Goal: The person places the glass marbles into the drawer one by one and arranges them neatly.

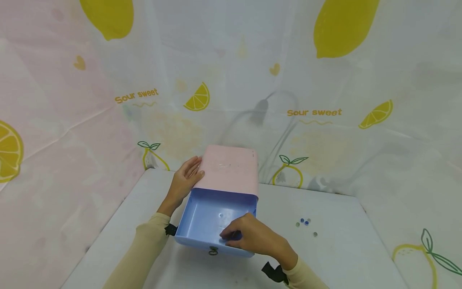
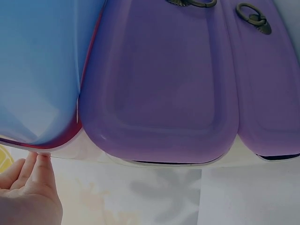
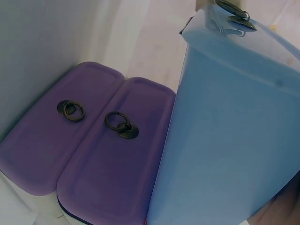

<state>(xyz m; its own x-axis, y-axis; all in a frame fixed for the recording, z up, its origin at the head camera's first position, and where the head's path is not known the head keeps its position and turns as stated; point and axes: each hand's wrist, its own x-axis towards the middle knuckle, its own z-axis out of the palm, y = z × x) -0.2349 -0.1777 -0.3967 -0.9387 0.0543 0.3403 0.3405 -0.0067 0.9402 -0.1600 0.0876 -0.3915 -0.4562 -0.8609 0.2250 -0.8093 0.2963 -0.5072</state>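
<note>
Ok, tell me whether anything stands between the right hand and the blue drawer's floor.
Nothing visible does: the right hand is over the open blue drawer, though it hides part of the drawer floor.

Your head view: above the blue drawer (image 1: 195,242), facing forward and down. Your wrist views: close (drawer cropped), from its left and right, facing shared purple fronts (image 2: 164,79) beside it.

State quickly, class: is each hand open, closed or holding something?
Left hand: open, touching the pink drawer cabinet.
Right hand: curled at the blue drawer; whether it holds anything cannot be told.
</note>
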